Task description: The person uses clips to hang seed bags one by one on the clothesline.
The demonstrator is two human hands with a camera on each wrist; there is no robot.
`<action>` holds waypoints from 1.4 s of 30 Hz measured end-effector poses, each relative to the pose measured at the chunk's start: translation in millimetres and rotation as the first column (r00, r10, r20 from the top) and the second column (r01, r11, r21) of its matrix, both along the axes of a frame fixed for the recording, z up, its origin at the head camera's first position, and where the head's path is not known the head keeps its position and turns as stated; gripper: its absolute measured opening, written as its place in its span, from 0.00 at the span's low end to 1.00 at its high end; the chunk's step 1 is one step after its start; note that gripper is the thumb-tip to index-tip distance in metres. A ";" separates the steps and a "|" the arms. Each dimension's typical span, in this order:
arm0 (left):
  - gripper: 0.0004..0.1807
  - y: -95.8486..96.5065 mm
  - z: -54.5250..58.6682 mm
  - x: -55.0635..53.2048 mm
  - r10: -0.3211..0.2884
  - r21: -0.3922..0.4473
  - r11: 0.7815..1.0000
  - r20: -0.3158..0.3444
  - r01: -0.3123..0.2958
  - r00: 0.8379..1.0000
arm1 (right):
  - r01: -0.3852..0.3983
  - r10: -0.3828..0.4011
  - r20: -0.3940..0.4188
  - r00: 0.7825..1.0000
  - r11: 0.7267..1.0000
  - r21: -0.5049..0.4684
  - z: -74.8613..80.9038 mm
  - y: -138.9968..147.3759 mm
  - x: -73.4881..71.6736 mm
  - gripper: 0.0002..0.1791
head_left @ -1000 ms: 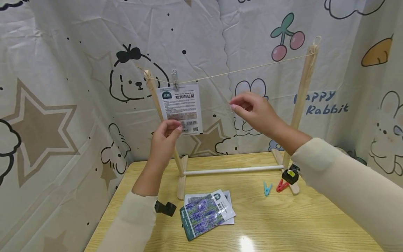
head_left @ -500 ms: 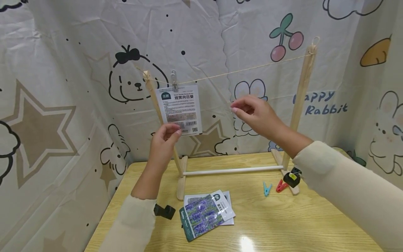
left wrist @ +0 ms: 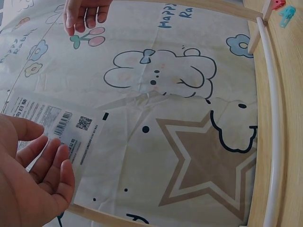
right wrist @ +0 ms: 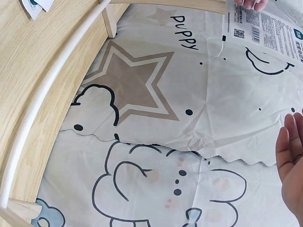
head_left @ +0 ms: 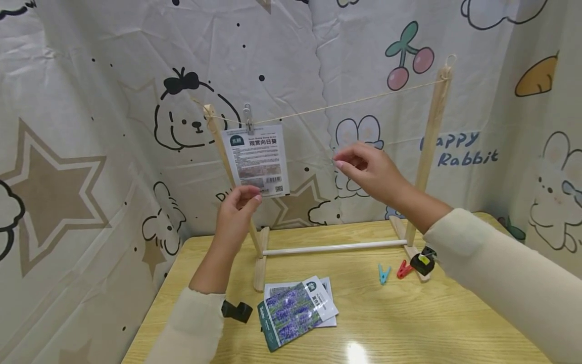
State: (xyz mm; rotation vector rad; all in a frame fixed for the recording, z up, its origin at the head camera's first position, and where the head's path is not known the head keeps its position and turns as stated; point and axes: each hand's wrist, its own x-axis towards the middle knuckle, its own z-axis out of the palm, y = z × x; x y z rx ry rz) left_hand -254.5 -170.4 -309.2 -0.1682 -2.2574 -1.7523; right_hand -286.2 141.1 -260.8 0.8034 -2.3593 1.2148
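A white seed packet [head_left: 256, 161] with printed text and a barcode hangs from the string [head_left: 345, 103], held by a clear clothespin [head_left: 247, 118] at its top edge. My left hand [head_left: 236, 212] is at the packet's lower left corner with loosely bent fingers and holds nothing; whether it touches the packet I cannot tell. In the left wrist view the packet [left wrist: 61, 124] shows behind these fingers. Right of the packet and below the string, my right hand [head_left: 370, 164] hovers in the air, its fingers loosely bent around nothing.
The string runs between two wooden posts [head_left: 429, 136] joined low down by a white rod [head_left: 336, 247]. On the table [head_left: 377, 323] lie a purple-flower seed packet [head_left: 295, 313] over another packet, a blue clothespin [head_left: 384, 273] and a red clothespin [head_left: 403, 269]. A printed cloth [head_left: 291, 60] hangs behind.
Both hands have sunk slightly, staying apart and without anything in them. The hanging packet keeps its place on the string; the head view has shifted a little.
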 end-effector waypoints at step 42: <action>0.11 2.9 -25.1 3.3 0.002 0.014 1.000 0.066 -0.003 0.998 | 0.039 -0.039 0.064 0.997 0.999 -0.002 -38.4 18.1 7.2 0.12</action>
